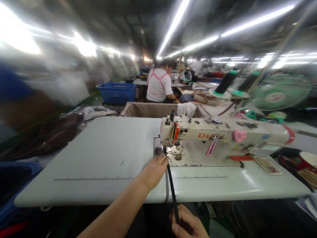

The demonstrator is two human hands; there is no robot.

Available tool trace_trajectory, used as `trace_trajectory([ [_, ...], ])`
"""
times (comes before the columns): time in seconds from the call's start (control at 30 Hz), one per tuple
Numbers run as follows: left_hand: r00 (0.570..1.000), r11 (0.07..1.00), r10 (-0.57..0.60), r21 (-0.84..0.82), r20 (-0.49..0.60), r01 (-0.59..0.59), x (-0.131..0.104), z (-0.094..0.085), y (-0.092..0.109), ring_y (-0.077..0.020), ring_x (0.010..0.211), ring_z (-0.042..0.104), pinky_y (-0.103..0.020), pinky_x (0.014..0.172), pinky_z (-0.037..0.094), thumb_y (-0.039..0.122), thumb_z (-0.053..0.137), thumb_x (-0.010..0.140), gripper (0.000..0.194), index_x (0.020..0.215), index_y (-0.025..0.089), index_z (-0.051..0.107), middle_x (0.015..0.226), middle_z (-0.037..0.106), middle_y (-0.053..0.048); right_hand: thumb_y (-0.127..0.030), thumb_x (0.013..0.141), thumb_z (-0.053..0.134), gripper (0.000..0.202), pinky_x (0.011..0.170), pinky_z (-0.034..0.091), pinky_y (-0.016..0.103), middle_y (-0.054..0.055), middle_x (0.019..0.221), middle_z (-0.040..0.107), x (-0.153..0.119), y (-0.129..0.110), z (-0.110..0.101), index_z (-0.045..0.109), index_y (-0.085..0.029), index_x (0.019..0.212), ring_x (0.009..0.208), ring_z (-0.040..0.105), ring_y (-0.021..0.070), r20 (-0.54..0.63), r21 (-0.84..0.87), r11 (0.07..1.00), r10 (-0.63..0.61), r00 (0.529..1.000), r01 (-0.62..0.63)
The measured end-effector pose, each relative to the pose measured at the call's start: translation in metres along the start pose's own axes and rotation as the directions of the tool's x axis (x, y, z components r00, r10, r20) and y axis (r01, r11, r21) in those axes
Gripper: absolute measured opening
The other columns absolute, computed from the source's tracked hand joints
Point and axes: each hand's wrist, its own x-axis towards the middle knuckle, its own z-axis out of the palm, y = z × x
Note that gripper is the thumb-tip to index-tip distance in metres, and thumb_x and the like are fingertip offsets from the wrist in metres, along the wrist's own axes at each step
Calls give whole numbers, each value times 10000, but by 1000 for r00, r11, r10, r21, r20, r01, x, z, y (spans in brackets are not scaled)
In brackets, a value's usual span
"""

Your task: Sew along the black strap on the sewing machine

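Note:
A narrow black strap [171, 185] runs from the needle area of a white sewing machine [220, 132] down over the table's front edge. Close to the presser foot, my left hand [156, 168] has its fingers closed on the strap's upper end. Below the table edge, my right hand [187, 222] pinches the lower stretch between thumb and fingers. The strap looks fairly straight between both hands. My left fingers hide its far end at the needle plate [173, 150].
The pale worktable [111, 148] has a printed ruler line. Pink thread snips [211, 145] hang on the machine. Black thread cones [225, 82] and a green fan [279, 92] stand at right. A blue basket [117, 92] and a co-worker [158, 84] are behind.

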Motion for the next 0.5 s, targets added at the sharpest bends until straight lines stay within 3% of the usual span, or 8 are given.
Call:
trace_trajectory([
  [0.13,1000,999,6,-36,-3,-6,1,-3,-1,-241,1156,678,-395,1150,512,50,555,989,242,1194,156,628,1217,694,-101,-633,968,686,410,876,504,349,72,946,733,3,-6,1,802,-241,944,926,662,262,-48,42,996,76,996,-74],
  [0.23,1000,999,15,-32,11,-14,0,-1,-2,-256,1193,662,-392,1163,501,49,572,977,258,1213,140,623,1225,688,-102,-675,956,682,468,791,503,335,65,855,773,4,-7,4,795,-230,1043,804,662,233,-38,193,965,190,981,-179],
  [0.5,1000,998,-18,-56,-16,17,-2,4,-1,-252,1211,674,-422,1154,513,60,535,995,257,1226,143,611,1266,686,-134,-730,955,642,564,763,484,324,71,795,784,0,-11,3,813,-198,875,776,665,228,-6,126,974,192,981,-190],
])
